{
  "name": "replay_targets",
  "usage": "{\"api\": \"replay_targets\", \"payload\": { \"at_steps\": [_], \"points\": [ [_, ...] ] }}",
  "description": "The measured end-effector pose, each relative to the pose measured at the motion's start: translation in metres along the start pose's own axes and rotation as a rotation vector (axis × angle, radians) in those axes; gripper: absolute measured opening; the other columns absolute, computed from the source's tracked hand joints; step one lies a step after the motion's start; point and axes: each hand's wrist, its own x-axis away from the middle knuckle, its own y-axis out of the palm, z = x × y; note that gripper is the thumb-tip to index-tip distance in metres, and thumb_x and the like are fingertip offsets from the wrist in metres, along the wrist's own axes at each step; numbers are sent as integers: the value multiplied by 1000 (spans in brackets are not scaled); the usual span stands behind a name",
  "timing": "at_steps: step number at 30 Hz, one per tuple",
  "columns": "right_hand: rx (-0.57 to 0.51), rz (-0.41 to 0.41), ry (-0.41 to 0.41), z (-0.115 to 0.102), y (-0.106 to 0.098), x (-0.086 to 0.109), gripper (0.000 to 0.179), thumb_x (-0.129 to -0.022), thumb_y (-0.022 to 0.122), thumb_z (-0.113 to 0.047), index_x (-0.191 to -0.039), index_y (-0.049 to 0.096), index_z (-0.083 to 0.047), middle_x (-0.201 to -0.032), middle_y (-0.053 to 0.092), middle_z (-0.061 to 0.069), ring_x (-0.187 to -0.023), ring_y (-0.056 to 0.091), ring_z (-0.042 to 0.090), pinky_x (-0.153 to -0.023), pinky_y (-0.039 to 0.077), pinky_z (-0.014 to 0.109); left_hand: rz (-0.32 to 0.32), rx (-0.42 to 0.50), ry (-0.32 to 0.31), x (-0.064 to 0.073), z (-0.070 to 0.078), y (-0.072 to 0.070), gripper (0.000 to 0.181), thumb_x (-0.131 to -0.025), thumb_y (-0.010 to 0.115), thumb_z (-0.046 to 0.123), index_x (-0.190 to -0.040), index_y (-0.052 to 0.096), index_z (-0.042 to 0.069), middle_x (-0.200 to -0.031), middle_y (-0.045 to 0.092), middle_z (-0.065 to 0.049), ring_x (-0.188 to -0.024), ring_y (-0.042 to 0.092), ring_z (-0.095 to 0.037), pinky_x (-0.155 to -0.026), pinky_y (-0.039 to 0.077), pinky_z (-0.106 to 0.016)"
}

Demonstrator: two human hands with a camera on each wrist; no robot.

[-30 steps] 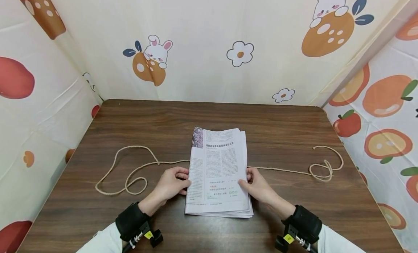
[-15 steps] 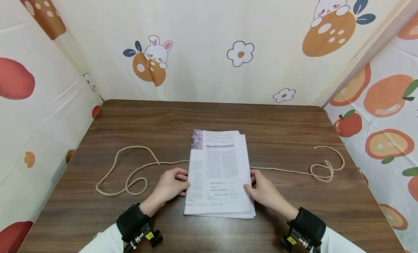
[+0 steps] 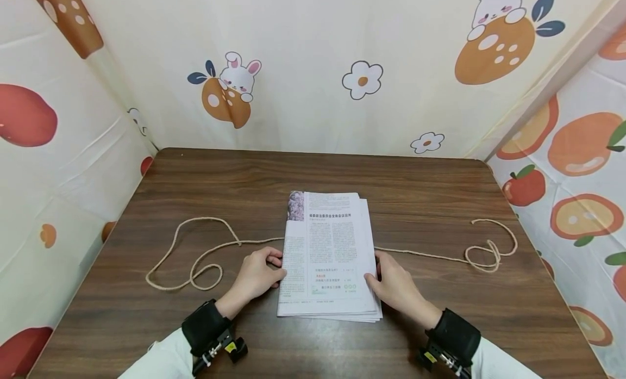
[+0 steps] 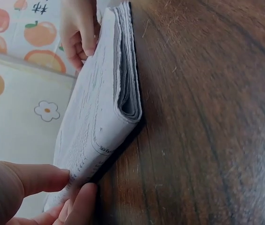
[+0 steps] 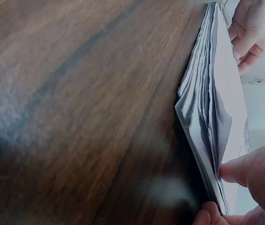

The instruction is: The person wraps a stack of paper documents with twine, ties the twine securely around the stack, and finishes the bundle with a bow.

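Two-sided grip on one folded newspaper (image 3: 325,248)

Nearest the head cam: black wrist straps (image 3: 206,328). Left hand (image 3: 258,271) pinches the fold side, thumb on the top page, other fingers against the fold. Right hand (image 3: 395,285) pinches the loose-edge side, thumb above, fingertips below. Both clamped on paper. Newspaper is mid-way across the wooden table (image 3: 313,172), flat or nearly so; I can't tell if it's lifted at all.

Handling, my call: light, soft, many layers, so expect sag and sheets sliding over each other. Fold side should be firmer, best hold. On the right I see layers gaping, so I'd take the full stack there or the top sheets may peel. Newsprint creases and tears; I'd go easy on pressure.

Beyond: rope (image 3: 256,241) comes out both sides, middle hidden by the paper. Farthest: printed curtain (image 3: 303,69).
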Motion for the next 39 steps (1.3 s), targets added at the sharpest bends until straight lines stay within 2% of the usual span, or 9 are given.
{"api": "replay_targets", "payload": {
  "at_steps": [7,13,16,19,26,30,34,36,39],
  "points": [
    [63,9,-39,1,-10,0,53,-79,69,-16,-123,50,5,-83,53,6,-65,44,12,-54,37,26,30,-163,129,6,1,-11,24,-71,70,7,-95,65,7,-81,64,-1,-64,58,-6,-62,45,-25],
    [72,66,-116,3,-27,2,39,-79,70,-14,-114,59,0,-89,57,8,-72,54,16,-59,42,29,-47,-368,317,15,-2,-44,20,-79,68,15,-98,65,9,-89,65,-1,-75,59,-9,-67,47,-26],
    [57,83,-137,4,-33,1,31,-79,69,-12,-108,62,-2,-93,59,9,-76,60,19,-61,46,32,-18,-493,406,18,-6,-63,23,-80,68,17,-101,65,9,-95,65,-3,-84,61,-16,-71,47,-33],
    [41,90,-143,4,-38,1,28,-79,69,-11,-105,64,-4,-95,59,9,-80,63,21,-64,49,36,31,-534,430,17,-12,-84,24,-82,68,18,-104,64,9,-100,64,-4,-89,61,-21,-74,47,-38],
    [55,69,-176,5,-41,3,25,-79,69,-11,-103,65,-6,-94,60,7,-83,62,21,-66,49,35,118,-504,371,3,-31,-135,25,-86,63,16,-108,62,5,-101,63,-13,-89,61,-30,-73,48,-46],
    [80,56,-280,6,-40,2,26,-78,71,-10,-103,65,-7,-95,60,4,-85,61,18,-68,49,33,246,-524,297,-8,-43,-157,24,-86,63,15,-106,62,1,-98,62,-19,-87,61,-36,-70,45,-50],
    [94,54,-375,6,-40,2,28,-76,72,-9,-103,64,-7,-96,60,4,-87,60,16,-70,49,32,323,-527,206,-17,-52,-172,25,-85,63,16,-104,62,-1,-96,62,-23,-83,60,-38,-65,44,-49],
    [101,57,-397,6,-40,2,28,-76,73,-9,-103,64,-8,-96,60,3,-88,59,15,-71,49,32,321,-543,148,-21,-56,-177,28,-85,62,18,-104,61,-2,-97,61,-25,-83,60,-39,-63,44,-48],
    [108,56,-413,6,-40,3,29,-76,74,-11,-103,64,-8,-96,60,2,-89,59,14,-72,49,32,259,-574,46,-25,-62,-183,32,-84,62,21,-106,60,-3,-101,61,-25,-86,58,-40,-64,43,-48]
  ]
}}
